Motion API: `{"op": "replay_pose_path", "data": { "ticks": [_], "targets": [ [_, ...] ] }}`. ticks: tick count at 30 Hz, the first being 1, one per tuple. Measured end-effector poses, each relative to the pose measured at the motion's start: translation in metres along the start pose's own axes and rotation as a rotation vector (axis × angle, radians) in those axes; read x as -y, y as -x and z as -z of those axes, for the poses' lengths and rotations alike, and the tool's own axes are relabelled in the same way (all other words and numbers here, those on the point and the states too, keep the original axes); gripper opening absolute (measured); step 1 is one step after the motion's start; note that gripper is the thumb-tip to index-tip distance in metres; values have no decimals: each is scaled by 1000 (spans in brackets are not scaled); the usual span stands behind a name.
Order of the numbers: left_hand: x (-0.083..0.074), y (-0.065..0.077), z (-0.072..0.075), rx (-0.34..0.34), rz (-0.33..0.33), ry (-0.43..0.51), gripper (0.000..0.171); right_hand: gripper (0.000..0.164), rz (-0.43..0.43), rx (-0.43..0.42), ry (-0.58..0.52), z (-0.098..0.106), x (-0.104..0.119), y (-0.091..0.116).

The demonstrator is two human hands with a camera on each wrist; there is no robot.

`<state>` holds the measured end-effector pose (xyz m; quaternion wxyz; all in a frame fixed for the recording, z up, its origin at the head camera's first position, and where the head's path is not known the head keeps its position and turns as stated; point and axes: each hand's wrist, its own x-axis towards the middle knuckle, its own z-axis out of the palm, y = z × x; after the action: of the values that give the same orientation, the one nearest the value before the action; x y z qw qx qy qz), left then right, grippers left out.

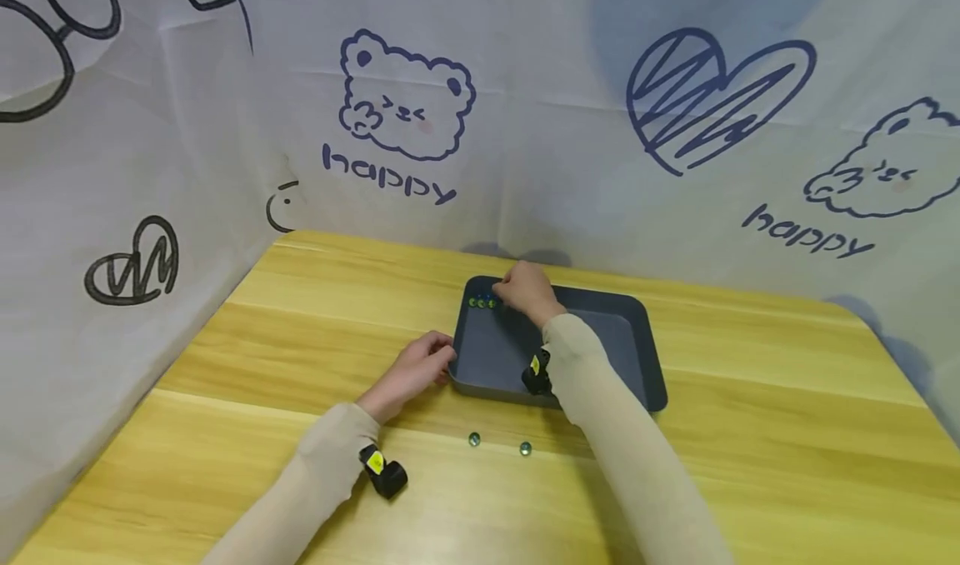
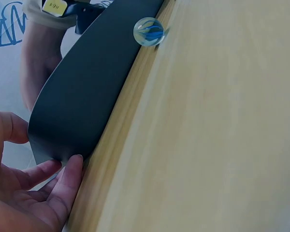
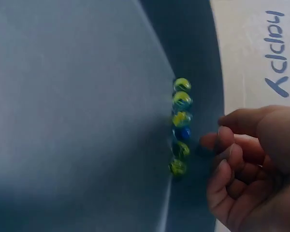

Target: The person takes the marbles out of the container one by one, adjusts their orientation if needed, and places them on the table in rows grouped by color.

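A dark grey rectangular tray (image 1: 491, 352) lies on the table. At its near-left corner my left hand (image 1: 416, 369) grips the wall, with the thumb by the rim and fingers against the outside, as the left wrist view shows. Over the tray's far wall is my right hand (image 3: 261, 164), its fingers loosely curled beside a row of several glass marbles (image 3: 182, 101) in yellow-green and blue. Nothing shows between those fingers. The row runs along the foot of the far wall, by the far-left corner. A clear marble with blue swirls (image 2: 149, 32) sits outside the tray, close to its wall.
In front of the tray, two loose marbles (image 1: 474, 439) lie on the wooden table (image 1: 337, 298). A white cloth (image 1: 540, 173) with drawings hangs behind the table and along its left side. Small black cameras (image 1: 388, 477) are strapped to both wrists.
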<state>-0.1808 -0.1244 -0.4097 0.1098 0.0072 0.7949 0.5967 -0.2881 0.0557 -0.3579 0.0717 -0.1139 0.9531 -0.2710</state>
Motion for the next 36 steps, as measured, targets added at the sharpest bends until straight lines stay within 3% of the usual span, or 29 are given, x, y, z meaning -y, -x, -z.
{"op": "replay_pose_path", "data": {
  "ticks": [10,25,31,36],
  "targets": [
    [1,1,-3,-14,13,2,38,50,-26,-49,154,-10,0,-8],
    [1,1,-1,-4,8,-2,38,43,-97,-14,237,-19,4,-14],
    [2,0,-2,-3,8,-2,38,44,-87,20,205,-10,4,-11],
    [3,0,0,-7,6,-1,39,35,23,0,81,12,7,-4]
  ]
}}
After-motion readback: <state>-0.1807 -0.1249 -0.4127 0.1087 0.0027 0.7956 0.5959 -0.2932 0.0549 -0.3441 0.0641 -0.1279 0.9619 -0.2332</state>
